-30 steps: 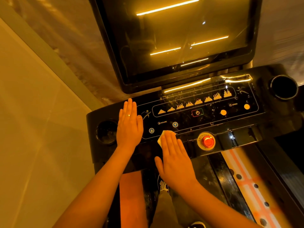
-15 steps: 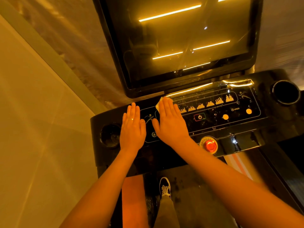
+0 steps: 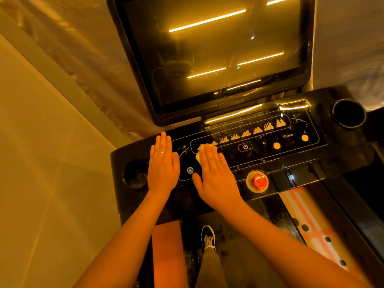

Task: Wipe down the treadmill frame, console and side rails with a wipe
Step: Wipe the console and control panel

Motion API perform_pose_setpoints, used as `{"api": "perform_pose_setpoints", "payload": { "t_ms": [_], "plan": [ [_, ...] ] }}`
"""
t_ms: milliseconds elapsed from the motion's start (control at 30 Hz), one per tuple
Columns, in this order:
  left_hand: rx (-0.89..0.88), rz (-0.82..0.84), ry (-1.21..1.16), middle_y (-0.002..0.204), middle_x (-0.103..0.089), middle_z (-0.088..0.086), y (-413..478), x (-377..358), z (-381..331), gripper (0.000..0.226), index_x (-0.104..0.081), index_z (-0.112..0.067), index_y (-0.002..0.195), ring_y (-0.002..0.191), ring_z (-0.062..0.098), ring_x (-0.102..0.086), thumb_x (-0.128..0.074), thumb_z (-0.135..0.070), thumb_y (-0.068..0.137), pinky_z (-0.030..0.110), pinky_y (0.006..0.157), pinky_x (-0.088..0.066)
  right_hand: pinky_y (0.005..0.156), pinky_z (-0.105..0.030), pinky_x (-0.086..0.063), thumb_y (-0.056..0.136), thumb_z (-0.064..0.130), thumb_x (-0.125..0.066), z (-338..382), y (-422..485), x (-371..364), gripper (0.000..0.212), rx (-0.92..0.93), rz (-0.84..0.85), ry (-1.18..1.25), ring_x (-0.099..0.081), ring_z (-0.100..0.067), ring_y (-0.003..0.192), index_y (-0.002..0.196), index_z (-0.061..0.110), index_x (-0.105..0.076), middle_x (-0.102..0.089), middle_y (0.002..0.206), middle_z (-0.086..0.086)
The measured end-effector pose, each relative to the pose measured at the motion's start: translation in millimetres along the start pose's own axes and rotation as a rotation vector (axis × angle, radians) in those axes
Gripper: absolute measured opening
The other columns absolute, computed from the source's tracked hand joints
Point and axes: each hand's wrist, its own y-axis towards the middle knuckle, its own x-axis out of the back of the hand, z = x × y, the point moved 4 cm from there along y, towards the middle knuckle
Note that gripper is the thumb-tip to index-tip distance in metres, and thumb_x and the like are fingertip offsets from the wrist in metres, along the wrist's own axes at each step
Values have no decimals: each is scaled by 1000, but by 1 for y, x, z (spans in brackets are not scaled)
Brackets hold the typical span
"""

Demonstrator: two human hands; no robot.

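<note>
Pressing flat on the console point(image 3: 291, 163), the person's right hand point(image 3: 216, 175) pins the wipe point(image 3: 202, 151) against the glossy control panel; only a pale edge of the wipe shows past the fingertips, just left of the power button point(image 3: 245, 146). That hand is spread open, palm down, trapping the wipe beneath it rather than pinching it. The left hand point(image 3: 163, 165) also lies open and flat, holding nothing, further left of the power button, between the wipe and the left cup holder point(image 3: 135, 173).

What counts for the next stroke is the panel's long axis, which runs from the left cup holder away to the right and slightly up in view. Most of the panel yet to be covered appears to lie rightward of the power button, beyond the wipe. The right hand is nearer that stretch and already bears the wipe, so a sweep to the right looks likeliest, passing above the red emergency stop point(image 3: 258, 181).
</note>
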Motion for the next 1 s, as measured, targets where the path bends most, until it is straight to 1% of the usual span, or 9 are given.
{"api": "perform_pose_setpoints", "payload": {
  "t_ms": [100, 233, 300, 400, 533, 633, 733, 867, 1000],
  "plan": [
    [-3, -5, -3, 167, -9, 3, 1, 0, 0, 54, -17, -12, 159, 155, 13, -1, -31, -26, 109, 35, 126, -4, 124, -40, -3, 102, 46, -33, -4, -38, -13, 75, -4, 27, -29, 3, -27, 154, 159, 6, -6, -2, 166, -14],
    [-8, 5, 0, 168, -9, 5, 1, -2, 1, 56, -17, -11, 159, 155, 16, -1, -32, -29, 108, 40, 127, -8, 124, -40, -1, 103, 47, -29, 2, -8, -7, 72, -45, -9, -45, -1, -28, 154, 158, 4, -9, -7, 166, -17],
    [-10, 20, 12, 168, -9, 7, 2, -2, 1, 57, -17, -10, 159, 155, 18, -1, -34, -29, 108, 43, 127, -9, 125, -42, -4, 103, 46, -29, 2, 0, -5, 72, -57, 1, -39, -1, -29, 154, 158, 4, -9, -6, 166, -17],
    [2, 48, 1, 168, -4, 8, 3, -3, -2, 60, -14, -10, 160, 155, 19, 3, -34, -31, 108, 44, 127, -5, 125, -43, -8, 103, 46, -31, -3, -26, -8, 73, -42, 22, -27, 2, -28, 154, 159, 5, -6, -3, 166, -15],
    [16, 33, 117, 168, -1, 10, 2, -7, -8, 64, -9, -10, 160, 155, 24, 3, -24, -41, 106, 42, 125, 1, 123, -39, 0, 102, 47, -31, -7, -61, -15, 75, 14, 53, -51, 4, -26, 154, 159, 6, -5, -1, 166, -14],
    [19, 27, 117, 168, 0, 8, 1, -8, -7, 66, -9, -12, 161, 155, 22, 4, -20, -45, 105, 41, 125, 1, 123, -40, -2, 103, 47, -31, -6, -36, -10, 73, -8, 27, -64, 0, -28, 154, 158, 6, -9, -5, 166, -15],
    [20, 23, 115, 168, 0, 7, 0, -8, -7, 66, -8, -12, 161, 155, 20, 5, -19, -45, 105, 41, 125, 1, 124, -41, -2, 104, 45, -31, -3, 18, 3, 72, -42, -10, -50, -2, -30, 154, 158, 4, -10, -7, 165, -18],
    [23, 28, 110, 168, 0, 7, -1, -8, -6, 67, -9, -12, 161, 155, 19, 6, -19, -45, 104, 41, 126, 0, 124, -42, -6, 103, 41, -34, -2, 85, 22, 69, -73, -44, -56, -10, -33, 153, 156, 0, -15, -15, 163, -21],
    [23, 22, 90, 169, 0, 6, -1, -8, -6, 67, -9, -13, 161, 155, 18, 8, -17, -46, 103, 39, 125, 2, 125, -44, -10, 103, 41, -33, -4, 80, 23, 70, -77, -62, -47, -9, -33, 153, 157, 1, -14, -14, 164, -20]
  ]
}}
